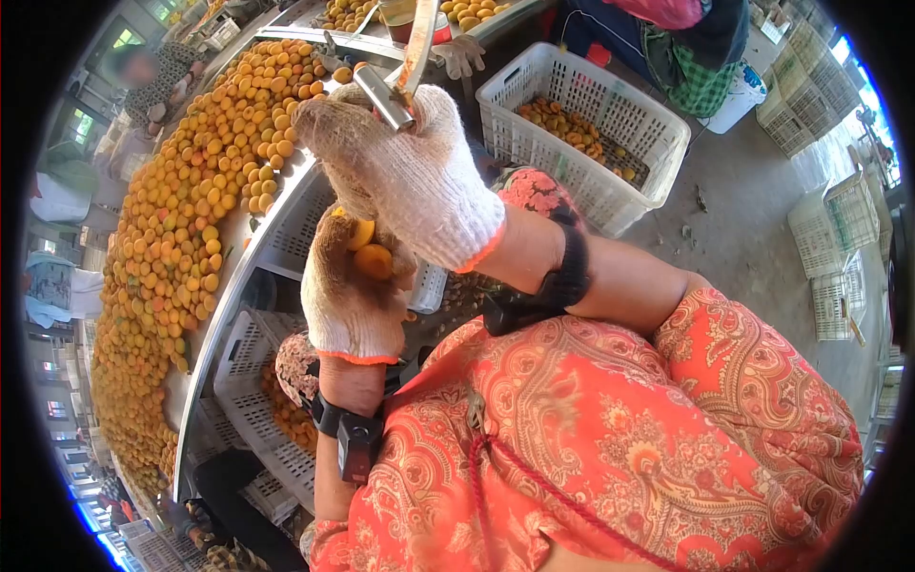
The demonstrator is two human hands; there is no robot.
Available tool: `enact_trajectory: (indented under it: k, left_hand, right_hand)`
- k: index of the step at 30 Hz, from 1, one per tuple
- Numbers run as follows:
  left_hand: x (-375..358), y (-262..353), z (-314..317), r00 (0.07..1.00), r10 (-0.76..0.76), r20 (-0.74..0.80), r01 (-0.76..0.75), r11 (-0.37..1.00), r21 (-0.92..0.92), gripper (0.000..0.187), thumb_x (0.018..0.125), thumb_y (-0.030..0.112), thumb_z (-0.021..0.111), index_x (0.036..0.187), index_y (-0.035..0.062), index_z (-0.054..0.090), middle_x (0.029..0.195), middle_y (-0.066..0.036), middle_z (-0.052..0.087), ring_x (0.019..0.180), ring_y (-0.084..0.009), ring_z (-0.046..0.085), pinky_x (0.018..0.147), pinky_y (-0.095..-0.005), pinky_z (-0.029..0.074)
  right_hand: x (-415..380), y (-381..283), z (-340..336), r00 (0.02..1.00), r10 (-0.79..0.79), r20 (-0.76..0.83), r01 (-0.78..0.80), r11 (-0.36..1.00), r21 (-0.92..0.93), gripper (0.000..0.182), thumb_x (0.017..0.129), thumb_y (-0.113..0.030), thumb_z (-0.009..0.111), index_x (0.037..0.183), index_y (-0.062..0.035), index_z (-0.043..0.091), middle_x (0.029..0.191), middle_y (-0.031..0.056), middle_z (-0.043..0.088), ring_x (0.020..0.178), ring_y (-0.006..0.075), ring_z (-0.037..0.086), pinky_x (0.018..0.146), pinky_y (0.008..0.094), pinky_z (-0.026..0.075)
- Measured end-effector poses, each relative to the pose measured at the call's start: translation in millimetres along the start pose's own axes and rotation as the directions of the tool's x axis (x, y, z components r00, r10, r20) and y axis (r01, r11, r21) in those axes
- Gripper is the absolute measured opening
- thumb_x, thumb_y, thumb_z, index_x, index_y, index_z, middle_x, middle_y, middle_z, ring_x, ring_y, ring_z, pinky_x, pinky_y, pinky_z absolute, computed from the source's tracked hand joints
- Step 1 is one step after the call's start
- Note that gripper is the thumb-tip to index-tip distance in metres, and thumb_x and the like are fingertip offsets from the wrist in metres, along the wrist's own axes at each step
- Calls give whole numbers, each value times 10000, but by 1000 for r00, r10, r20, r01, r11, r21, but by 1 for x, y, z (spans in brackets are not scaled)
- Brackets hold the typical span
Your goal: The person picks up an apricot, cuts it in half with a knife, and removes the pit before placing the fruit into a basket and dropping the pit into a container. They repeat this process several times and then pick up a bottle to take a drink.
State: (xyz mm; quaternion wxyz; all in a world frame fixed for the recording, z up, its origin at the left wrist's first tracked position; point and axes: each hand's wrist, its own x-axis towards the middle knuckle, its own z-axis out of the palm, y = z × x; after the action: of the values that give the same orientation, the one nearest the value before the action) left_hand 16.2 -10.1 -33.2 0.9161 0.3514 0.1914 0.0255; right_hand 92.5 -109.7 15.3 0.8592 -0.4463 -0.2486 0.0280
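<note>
My left hand point(353, 286), in a soiled white knit glove with an orange cuff, is closed around cut orange fruit pieces point(373, 260) below the metal table's edge. Just above it my right hand point(400, 162), gloved the same way, is closed. A metal tube-like tool point(383, 96) lies across the top of the right glove, beside a curved, stained strip point(419, 48). Whether the right fingers hold the tool is hidden. Many whole orange fruits point(181, 200) are heaped on the table point(212, 336) to the left.
A white crate point(658, 176) with cut fruit stands at the upper right, near a seated person point(686, 57). Another crate point(238, 367) sits under the table. An empty glove point(460, 55) lies at the top. Stacked crates point(810, 86) stand far right; another person point(162, 81) is across the table.
</note>
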Motion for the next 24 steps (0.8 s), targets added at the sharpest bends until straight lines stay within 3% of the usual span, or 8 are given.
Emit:
enact_trajectory:
  k: [11,13,14,16,17,19,23,24]
  left_hand:
    - [1,-14,-11,965,256,51,-261,935,241,365,1030,340,442,1294,123,570,1239,-21,658,1077,-185,662,845,-324,572]
    - [10,-19,-22,693,573,437,-595,113,796,380,1029,358,448,1315,132,557,1248,-8,648,1093,-178,652,830,-314,573]
    - [11,-21,-26,693,573,438,-596,112,795,380,1029,358,448,1315,132,557,1248,-8,648,1093,-178,652,830,-314,573]
    - [8,-26,-16,840,516,167,-503,627,595,374,1029,351,445,1319,139,550,1232,2,650,1088,-171,653,810,-306,574]
    - [4,-24,-10,840,516,167,-503,627,595,374,1029,351,445,1319,139,550,1232,2,650,1088,-171,653,810,-306,574]
    - [-10,-13,13,967,210,-144,-191,972,137,329,1025,318,465,1283,143,567,1180,15,653,1056,-156,652,785,-296,568]
    - [-9,-14,0,962,252,-103,-233,958,166,303,1012,286,499,1237,98,574,1122,-14,647,989,-146,645,767,-284,548]
    - [-5,-16,-3,793,591,149,-520,529,671,296,980,212,539,1234,61,553,1098,-46,635,960,-176,641,807,-286,541]
  right_hand:
    - [-1,2,6,999,-36,25,38,993,-108,341,911,-214,703,666,-23,561,546,-9,477,578,43,407,475,293,360]
    - [-2,-1,8,999,-28,25,30,996,-86,337,910,-209,701,666,-22,562,544,-3,484,575,43,411,473,294,361]
    - [-3,-2,9,1000,-1,17,2,995,-96,338,911,-205,698,661,-23,562,550,-6,488,575,43,409,472,294,360]
    - [-2,-3,10,1000,27,11,-25,994,-104,338,913,-201,694,656,-25,562,556,-10,491,575,42,406,470,294,360]
    - [-1,-4,10,997,72,-1,-72,995,-65,323,914,-204,693,670,-30,572,561,-15,494,571,41,419,465,287,358]
    - [1,-3,10,993,119,-11,-119,993,-26,307,915,-207,692,684,-36,582,566,-19,496,567,40,432,459,280,357]
    - [9,-2,3,957,290,-22,-267,905,331,266,923,-190,665,713,-81,544,538,-9,477,432,90,434,397,281,328]
    - [10,-2,1,939,343,1,-306,836,455,255,925,-179,654,721,-97,524,520,-3,462,386,113,424,373,286,317]
